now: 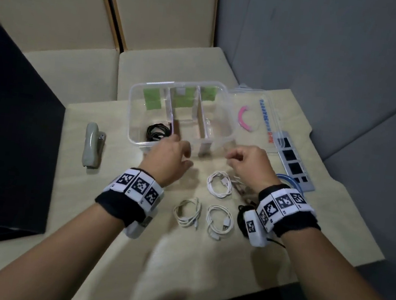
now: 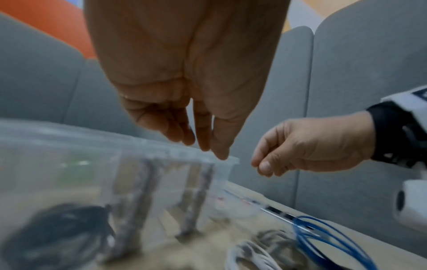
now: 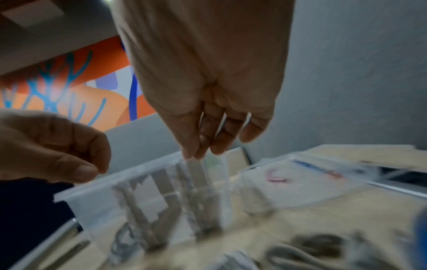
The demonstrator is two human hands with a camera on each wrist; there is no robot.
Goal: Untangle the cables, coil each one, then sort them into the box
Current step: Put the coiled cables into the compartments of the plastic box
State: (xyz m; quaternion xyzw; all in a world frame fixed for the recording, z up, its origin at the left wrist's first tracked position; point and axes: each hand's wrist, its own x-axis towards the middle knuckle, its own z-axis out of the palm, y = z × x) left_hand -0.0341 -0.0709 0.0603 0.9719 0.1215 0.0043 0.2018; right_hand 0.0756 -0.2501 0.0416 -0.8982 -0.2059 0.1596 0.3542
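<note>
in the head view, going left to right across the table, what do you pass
grey stapler → black coiled cable in the clear box's left compartment → left hand → right hand → blue cable → grey card with black squares

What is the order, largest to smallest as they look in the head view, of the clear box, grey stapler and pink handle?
1. clear box
2. grey stapler
3. pink handle, though it lies farther from the camera
</note>
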